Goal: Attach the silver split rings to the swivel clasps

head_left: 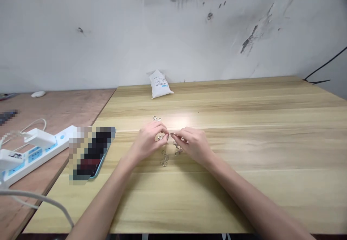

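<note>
My left hand (152, 138) and my right hand (194, 143) meet over the middle of the wooden table, both with fingers pinched. Between the fingertips is a small silver metal piece (171, 134), largely covered, so whether it is a ring or a clasp is unclear. Just below my left hand lie several metal split rings (164, 159). Small swivel clasps (178, 149) rest beside and partly under my right hand. Beyond my left hand sit more small metal clasps (156, 118).
A white plastic packet (160, 85) lies by the wall. On the left are a phone (101, 160), partly pixelated, and a white power strip (58, 140) with plugged-in chargers (40, 138). A cable (51, 199) runs in at the lower left. A brown table (81, 102) adjoins mine.
</note>
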Available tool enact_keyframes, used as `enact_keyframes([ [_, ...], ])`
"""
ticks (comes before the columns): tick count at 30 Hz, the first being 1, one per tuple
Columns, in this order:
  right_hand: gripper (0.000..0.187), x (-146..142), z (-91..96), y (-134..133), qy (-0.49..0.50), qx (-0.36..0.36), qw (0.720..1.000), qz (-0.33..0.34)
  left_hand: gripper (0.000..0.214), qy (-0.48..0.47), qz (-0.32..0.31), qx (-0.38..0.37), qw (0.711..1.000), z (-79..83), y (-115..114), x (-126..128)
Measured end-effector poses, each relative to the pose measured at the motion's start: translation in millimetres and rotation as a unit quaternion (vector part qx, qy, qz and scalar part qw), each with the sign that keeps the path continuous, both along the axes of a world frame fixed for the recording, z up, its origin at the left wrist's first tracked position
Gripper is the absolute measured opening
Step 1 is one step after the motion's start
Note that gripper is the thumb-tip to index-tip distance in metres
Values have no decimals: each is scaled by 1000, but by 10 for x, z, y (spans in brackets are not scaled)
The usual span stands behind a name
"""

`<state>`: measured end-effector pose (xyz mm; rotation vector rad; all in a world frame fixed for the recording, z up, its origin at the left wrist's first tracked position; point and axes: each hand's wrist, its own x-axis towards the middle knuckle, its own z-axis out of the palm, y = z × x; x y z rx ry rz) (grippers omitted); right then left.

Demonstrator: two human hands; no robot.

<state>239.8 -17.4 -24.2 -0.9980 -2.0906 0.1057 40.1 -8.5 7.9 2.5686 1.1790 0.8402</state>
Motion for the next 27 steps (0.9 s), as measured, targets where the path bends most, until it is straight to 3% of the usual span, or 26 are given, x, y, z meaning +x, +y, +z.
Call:
enact_keyframes([
  [2,27,-18,11,-8,-17,43,999,-1,7,13,17,37,999,7,1,2],
  [4,28,-30,28,-23,-16,43,999,6,6,18,38,66,997,23,-10,1],
  [8,29,-33,80,-52,78,-89,993,16,8,24,67,127,989,72,-52,19],
  [11,21,-43,124,-63,141,-206,967,49,9,11,62,147,987,95,-76,50],
  [13,22,-55,145,-66,168,-247,952,73,9,3,60,143,988,100,-85,68],
  [21,21,-23,154,-31,249,-328,905,108,11,-7,48,127,991,124,-118,110],
  [27,20,9,134,-10,248,-323,905,119,8,-4,40,147,988,126,-114,106],
])
